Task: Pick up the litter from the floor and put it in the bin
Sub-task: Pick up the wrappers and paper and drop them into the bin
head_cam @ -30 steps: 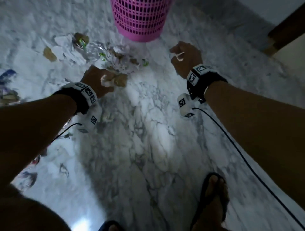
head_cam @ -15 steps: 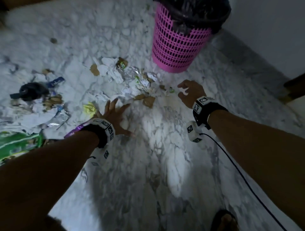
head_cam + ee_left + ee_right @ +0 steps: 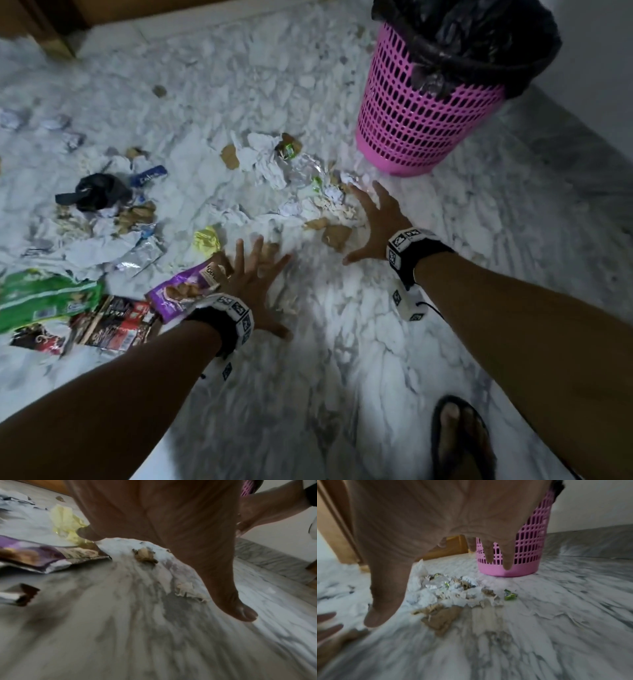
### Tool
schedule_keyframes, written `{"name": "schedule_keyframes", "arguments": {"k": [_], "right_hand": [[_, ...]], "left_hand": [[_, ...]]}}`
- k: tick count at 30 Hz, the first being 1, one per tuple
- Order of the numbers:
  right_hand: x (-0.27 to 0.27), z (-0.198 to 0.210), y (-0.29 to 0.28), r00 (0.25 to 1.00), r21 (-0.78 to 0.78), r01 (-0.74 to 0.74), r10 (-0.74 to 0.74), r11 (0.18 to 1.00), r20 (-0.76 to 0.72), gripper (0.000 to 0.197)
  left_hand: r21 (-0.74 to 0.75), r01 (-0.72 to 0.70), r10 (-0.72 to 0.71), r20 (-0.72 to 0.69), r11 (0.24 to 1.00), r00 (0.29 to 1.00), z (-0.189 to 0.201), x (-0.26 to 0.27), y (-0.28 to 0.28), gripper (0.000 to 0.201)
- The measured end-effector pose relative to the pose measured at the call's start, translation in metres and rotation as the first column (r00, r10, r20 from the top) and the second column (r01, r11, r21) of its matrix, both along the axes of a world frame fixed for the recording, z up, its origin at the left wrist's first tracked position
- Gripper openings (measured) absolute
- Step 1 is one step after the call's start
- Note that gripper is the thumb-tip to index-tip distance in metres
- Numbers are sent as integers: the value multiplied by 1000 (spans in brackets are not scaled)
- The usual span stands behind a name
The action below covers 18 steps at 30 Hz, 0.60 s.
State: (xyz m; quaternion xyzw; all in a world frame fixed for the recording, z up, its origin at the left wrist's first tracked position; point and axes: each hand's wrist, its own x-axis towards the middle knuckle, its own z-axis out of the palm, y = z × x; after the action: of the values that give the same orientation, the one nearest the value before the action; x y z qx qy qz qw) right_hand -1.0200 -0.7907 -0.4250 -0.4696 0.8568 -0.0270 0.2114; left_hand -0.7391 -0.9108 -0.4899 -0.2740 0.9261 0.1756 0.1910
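Both hands, left hand [image 3: 255,284] and right hand [image 3: 378,222], spread empty over the litter [image 3: 318,202] mid-frame; next, scoop it toward the bin [image 3: 428,116], upper right.

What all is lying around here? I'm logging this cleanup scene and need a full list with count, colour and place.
pink plastic lattice bin: one, pink with black liner bag, upright at far right
pile of crumpled white paper and brown scraps: one heap, white, brown, bits of green, left of the bin's base
crumpled yellow wrapper: one, yellow, beyond the left hand
purple snack packet: one, purple, flat beside the left wrist
green plastic packet: one, green, far left edge
red and black wrapper: one, near the green packet
black knotted bag: one, black, left side
white marble floor: grey-veined, under everything
left hand: fingers spread, empty
right hand: fingers spread, empty, over the pile's edge
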Motion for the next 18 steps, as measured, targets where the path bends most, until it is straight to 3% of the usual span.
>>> {"name": "schedule_keyframes", "arguments": {"k": [7,12,18], "right_hand": [[-45,-48,-27,981,70,-190,193,979,-34,156],[-62,-73,-66,961,33,-275,275,961,12,134],[-62,-90,-90,938,102,-345,338,933,84,128]], "left_hand": [[-81,-95,93,-24,992,995,-21,-34,-16,150],[-66,-149,146,-44,987,988,-25,-55,-29,146],[-119,-223,217,-57,968,974,-29,-66,-33,138]]}}
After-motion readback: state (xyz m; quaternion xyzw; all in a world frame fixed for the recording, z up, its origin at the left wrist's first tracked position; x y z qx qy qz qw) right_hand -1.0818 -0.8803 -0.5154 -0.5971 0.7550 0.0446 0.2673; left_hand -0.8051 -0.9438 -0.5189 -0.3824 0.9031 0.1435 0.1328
